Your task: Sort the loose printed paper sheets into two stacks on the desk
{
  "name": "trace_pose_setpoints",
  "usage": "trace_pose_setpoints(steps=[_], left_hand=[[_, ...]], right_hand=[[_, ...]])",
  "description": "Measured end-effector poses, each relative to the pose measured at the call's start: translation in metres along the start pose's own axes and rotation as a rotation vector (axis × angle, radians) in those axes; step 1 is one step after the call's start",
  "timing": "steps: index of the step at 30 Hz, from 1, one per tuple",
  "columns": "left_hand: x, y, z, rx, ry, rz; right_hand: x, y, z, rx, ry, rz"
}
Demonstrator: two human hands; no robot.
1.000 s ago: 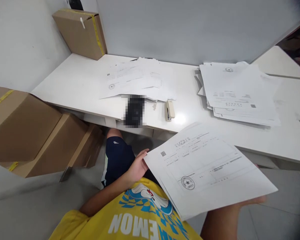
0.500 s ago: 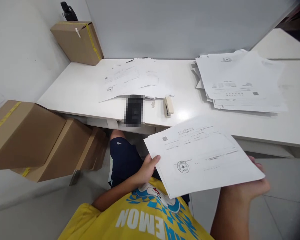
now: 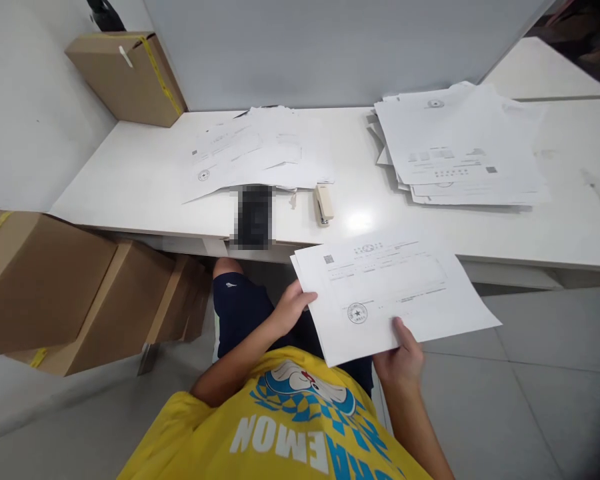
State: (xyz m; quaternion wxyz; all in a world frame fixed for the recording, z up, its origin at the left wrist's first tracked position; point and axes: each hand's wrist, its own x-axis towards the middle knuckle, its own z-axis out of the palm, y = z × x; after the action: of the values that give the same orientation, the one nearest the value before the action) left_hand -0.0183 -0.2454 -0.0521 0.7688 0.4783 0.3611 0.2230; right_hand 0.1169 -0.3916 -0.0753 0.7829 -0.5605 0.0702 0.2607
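Note:
I hold a thin set of white printed sheets (image 3: pixel 395 293) with a round stamp over my lap, just below the front edge of the white desk (image 3: pixel 145 180). My left hand (image 3: pixel 291 308) grips the sheets' left edge, fingers curled under and thumb on top. My right hand (image 3: pixel 401 355) pinches the near bottom edge, thumb on the paper. On the desk ahead lie a beige stapler (image 3: pixel 323 204), a blurred dark phone (image 3: pixel 254 217) and a loose spread of papers (image 3: pixel 253 150).
A thick pile of printed sheets (image 3: pixel 455 147) lies on the desk's right half. A cardboard box (image 3: pixel 127 77) stands at the back left corner against the wall. Several more cardboard boxes (image 3: pixel 55 280) are stacked on the floor at my left, beside my knee.
My right hand has come from under the sheets' far right corner to the near bottom edge. The sheets have moved left and closer to me. My left hand now closes on their left edge.

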Motion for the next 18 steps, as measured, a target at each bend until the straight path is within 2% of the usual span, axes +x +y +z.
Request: trace_pose_setpoints(steps=[2, 3, 5, 7, 9, 11, 13, 15, 18], left_hand=[[-0.003, 0.023, -0.012, 0.322, 0.027, 0.073], [-0.005, 0.037, -0.018, 0.52, 0.09, 0.132], [-0.006, 0.065, -0.027, 0.89, 0.31, 0.254], [-0.001, 0.09, -0.033, 1.16, 0.532, 0.337], [0.013, 0.109, -0.037, 1.35, 0.66, 0.387], [0.032, 0.12, -0.04, 1.478, 0.698, 0.377], [0.05, 0.125, -0.045, 1.534, 0.691, 0.301], [0.063, 0.128, -0.054, 1.531, 0.659, 0.228], [0.071, 0.129, -0.068, 1.485, 0.613, 0.205]], right_hand=[[0.0, 0.004, 0.0, -0.017, -0.002, -0.009], [0.001, 0.004, 0.0, -0.014, 0.002, -0.026], [0.003, 0.002, 0.001, 0.001, 0.023, -0.057], [0.005, -0.002, 0.003, 0.009, 0.051, -0.061], [0.006, -0.006, 0.007, 0.015, 0.066, -0.045], [0.005, -0.01, 0.01, 0.018, 0.07, -0.025], [0.005, -0.012, 0.011, 0.018, 0.064, -0.019], [0.006, -0.012, 0.011, 0.018, 0.062, -0.018], [0.011, -0.009, 0.007, 0.011, 0.079, -0.015]])
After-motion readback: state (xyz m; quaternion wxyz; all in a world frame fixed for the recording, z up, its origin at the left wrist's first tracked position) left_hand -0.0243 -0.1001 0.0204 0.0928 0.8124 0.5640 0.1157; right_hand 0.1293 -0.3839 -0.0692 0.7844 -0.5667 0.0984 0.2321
